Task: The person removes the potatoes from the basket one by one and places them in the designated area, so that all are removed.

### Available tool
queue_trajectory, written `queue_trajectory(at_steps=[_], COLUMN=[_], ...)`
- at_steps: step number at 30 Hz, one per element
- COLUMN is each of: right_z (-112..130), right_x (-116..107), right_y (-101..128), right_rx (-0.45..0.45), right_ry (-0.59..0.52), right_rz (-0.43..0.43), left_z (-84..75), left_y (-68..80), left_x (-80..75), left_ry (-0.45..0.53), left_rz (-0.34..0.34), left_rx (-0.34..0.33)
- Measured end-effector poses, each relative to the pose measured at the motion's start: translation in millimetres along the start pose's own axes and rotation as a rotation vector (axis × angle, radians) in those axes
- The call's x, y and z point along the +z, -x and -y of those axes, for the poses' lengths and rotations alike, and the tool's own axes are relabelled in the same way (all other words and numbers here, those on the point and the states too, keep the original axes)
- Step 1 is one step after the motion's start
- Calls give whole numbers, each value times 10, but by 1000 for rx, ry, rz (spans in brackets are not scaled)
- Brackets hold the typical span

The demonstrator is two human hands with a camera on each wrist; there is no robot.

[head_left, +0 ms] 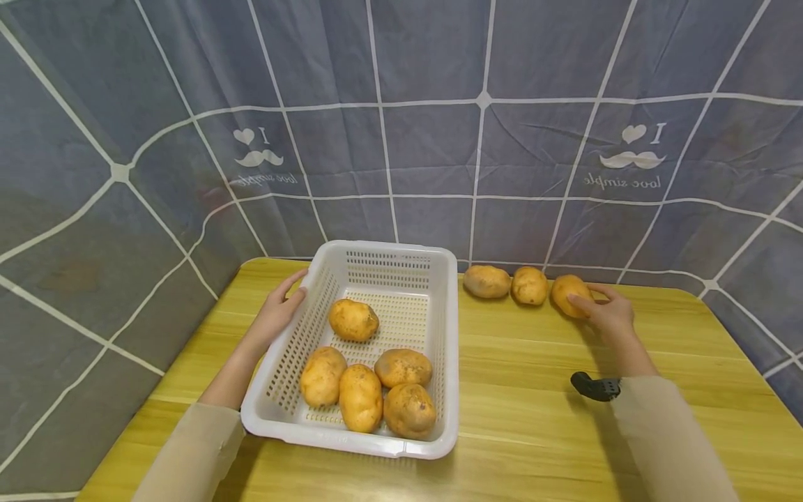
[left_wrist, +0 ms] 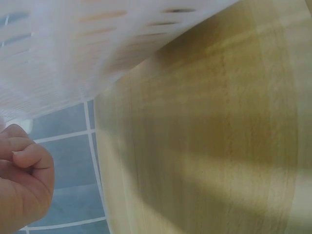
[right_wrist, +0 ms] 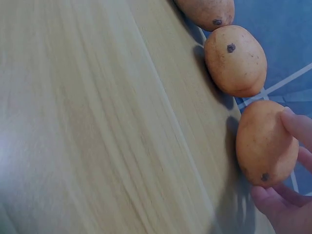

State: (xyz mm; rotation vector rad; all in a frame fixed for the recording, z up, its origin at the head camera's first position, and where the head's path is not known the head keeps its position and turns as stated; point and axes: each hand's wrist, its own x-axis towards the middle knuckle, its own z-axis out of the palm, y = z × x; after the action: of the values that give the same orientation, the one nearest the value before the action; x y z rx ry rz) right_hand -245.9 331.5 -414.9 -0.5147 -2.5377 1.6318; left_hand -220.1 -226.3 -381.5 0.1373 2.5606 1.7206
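Note:
My right hand (head_left: 612, 312) holds a potato (head_left: 569, 295) between thumb and fingers at the right end of a short row on the wooden table. In the right wrist view the fingertips sit at both ends of that potato (right_wrist: 266, 144). Two more potatoes, a middle one (head_left: 530, 286) and a left one (head_left: 487, 282), lie beside it. My left hand (head_left: 279, 310) grips the left rim of a white plastic basket (head_left: 444, 335), its fingers curled in the left wrist view. Several potatoes rest inside, one (head_left: 354, 320) toward the back, the others near the front.
A grey curtain (head_left: 433, 153) with white lines hangs right behind the table's back edge. The wooden table (head_left: 514, 404) extends in front of the potato row. A black strap-like piece (head_left: 594, 387) sticks out at my right cuff.

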Motion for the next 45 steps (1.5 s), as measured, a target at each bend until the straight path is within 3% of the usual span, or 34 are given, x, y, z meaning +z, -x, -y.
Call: queue_trajectory(at_steps=[9,23,29,45], right_z=[9,97,100,251], right_x=[71,143,132,-54], right_y=[-78,-116,-118,-64], right_rx=[10,28,18,-70], right_ry=[9,-3,-26,120], right_rz=[-74,-85,-59,36], left_z=[-7,-19,-8,-21], left_y=[8,1,-7,1], left_x=[18,-2,5,-7], left_ry=[32,32,33,24], left_rz=[19,8,5,14], left_rx=[3,-1,-6,-8])
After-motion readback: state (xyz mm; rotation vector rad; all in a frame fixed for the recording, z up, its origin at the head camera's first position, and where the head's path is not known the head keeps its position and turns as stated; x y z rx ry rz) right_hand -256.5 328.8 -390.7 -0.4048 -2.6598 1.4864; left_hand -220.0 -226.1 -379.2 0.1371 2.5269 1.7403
